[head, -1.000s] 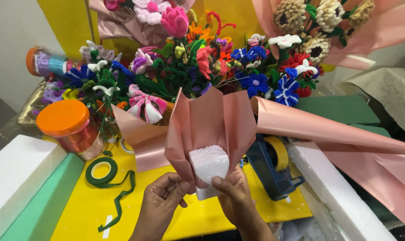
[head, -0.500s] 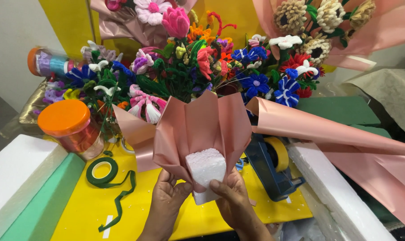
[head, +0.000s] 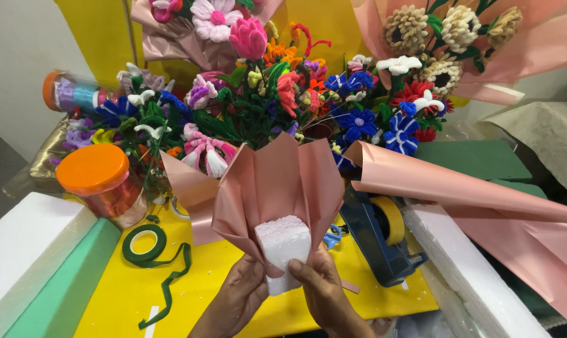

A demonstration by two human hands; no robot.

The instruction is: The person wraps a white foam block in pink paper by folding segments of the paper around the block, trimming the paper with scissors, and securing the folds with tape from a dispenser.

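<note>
A white foam block stands upright, wrapped at the back and sides by folded pink wrapping paper. My left hand grips the paper against the block's left lower side. My right hand holds the right lower side, its thumb pressed on the block's front. Both hands hold the bundle just above the yellow table surface.
Many pipe-cleaner flowers crowd the back. A jar with an orange lid and a roll of green tape lie to the left, a blue tape dispenser to the right. White and green foam slabs flank the table; a pink paper roll lies right.
The pink paper has been folded in tighter around the foam block, and both hands have slid lower on the bundle. The bundle has shifted slightly right.
</note>
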